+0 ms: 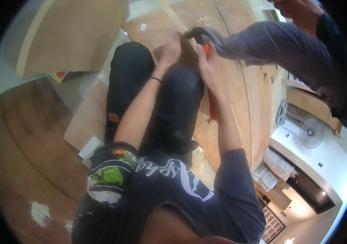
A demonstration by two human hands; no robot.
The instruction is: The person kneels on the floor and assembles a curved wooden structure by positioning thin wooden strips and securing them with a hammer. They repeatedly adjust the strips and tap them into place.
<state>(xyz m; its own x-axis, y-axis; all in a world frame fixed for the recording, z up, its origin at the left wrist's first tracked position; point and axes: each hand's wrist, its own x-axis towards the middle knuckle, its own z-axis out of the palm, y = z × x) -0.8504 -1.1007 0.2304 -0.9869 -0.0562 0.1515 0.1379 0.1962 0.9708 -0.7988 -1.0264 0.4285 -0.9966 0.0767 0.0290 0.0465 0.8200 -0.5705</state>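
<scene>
My left hand (171,49) is closed on a brown wooden piece (189,55) in front of my knees; its fingertips are blurred. My right hand (211,67), to the right of that piece, is closed around a tool with an orange handle (207,49). The tool's working end cannot be made out. A long red object (212,106) shows under my right forearm, partly hidden by it. Beneath all this lies a large light plywood sheet (238,95).
Another person's grey trouser leg (279,42) and dark shoe (208,32) reach in from the right, close to my hands. A person's hand (303,14) is above. Cardboard (76,36) stands far left. A brown wooden surface (27,134) lies left; a fan (311,132) stands right.
</scene>
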